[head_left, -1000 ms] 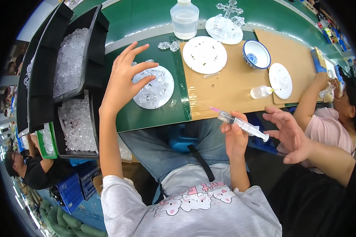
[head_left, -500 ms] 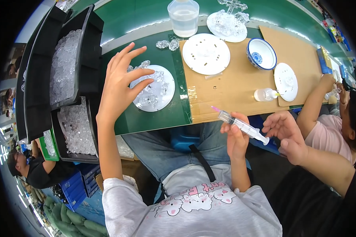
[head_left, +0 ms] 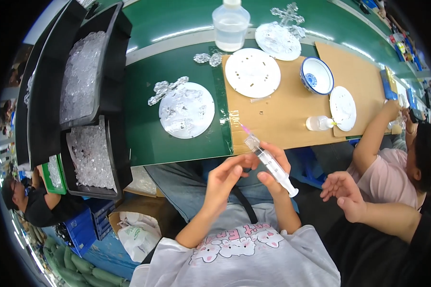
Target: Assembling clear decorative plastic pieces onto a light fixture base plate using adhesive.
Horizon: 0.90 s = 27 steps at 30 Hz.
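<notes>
A clear syringe (head_left: 273, 167) with a pink needle tip slants up and to the left above my lap. My right hand (head_left: 278, 178) grips its barrel between thumb and fingers. Close by on its left is my left hand (head_left: 220, 184), fingers loosely curved and thumb apart, with nothing visible in them. Beyond them on the green table lies a white round plate (head_left: 207, 125) with clear crystal-like pieces; a clear ornament (head_left: 164, 89) lies at its far left edge. Another white plate (head_left: 254, 91) with small dark bits lies on the cardboard.
Black bins (head_left: 98, 91) of clear pieces stand at left. Farther back are a bottle of clear liquid (head_left: 231, 31) and a crystal cross (head_left: 288, 14). A blue-rimmed bowl (head_left: 326, 71) and a small dropper bottle (head_left: 317, 123) sit on the right. Another person's hand (head_left: 345, 193) hovers near my right.
My left hand has come down from above the left plate to beside the syringe. The syringe, still in my right hand, has shifted left and slightly down. The other person's hand has lowered.
</notes>
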Each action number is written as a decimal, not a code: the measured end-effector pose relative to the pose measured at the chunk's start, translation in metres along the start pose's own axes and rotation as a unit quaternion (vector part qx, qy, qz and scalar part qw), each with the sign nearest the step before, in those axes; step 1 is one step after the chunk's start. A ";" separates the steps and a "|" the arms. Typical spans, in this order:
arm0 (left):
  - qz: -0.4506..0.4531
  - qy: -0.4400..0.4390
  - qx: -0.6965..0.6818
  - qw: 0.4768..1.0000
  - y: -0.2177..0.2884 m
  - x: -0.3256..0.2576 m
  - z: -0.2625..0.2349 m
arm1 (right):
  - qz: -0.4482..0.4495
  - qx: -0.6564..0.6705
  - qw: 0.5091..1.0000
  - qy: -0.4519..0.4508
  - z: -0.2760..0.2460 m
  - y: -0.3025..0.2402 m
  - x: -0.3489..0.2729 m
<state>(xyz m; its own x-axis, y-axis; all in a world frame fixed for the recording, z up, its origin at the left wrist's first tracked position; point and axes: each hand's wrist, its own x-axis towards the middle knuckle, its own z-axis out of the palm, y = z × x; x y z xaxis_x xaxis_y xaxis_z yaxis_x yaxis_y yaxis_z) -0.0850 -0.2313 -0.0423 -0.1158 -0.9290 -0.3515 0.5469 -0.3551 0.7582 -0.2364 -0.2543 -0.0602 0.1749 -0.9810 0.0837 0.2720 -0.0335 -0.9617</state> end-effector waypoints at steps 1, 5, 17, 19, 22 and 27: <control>0.007 0.004 -0.004 1.000 -0.006 0.004 0.002 | 0.026 0.033 0.999 0.000 0.002 -0.001 -0.001; -0.040 -0.037 -0.180 0.982 -0.005 0.026 0.006 | 0.056 0.007 0.998 -0.037 0.001 -0.004 0.000; -0.051 -0.021 -0.185 0.981 0.004 0.049 -0.006 | 0.141 0.068 0.968 -0.194 -0.028 -0.029 0.024; -0.052 -0.025 -0.189 0.980 0.006 0.054 -0.005 | 0.161 0.031 0.972 -0.165 -0.025 -0.033 0.028; -0.059 -0.031 -0.188 0.980 0.010 0.059 -0.002 | 0.137 0.036 0.977 -0.158 -0.035 -0.024 0.034; -0.072 -0.037 -0.209 0.975 0.011 0.068 -0.005 | 0.145 0.018 0.977 -0.156 -0.026 -0.014 0.049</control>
<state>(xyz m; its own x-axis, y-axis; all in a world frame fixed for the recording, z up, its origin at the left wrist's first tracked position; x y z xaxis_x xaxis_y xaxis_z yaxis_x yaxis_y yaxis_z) -0.0833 -0.2980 -0.0609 -0.2675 -0.8836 -0.3843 0.8091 -0.4226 0.4085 -0.2564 -0.3072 -0.0497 0.5282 -0.8420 -0.1097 0.2007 0.2494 -0.9474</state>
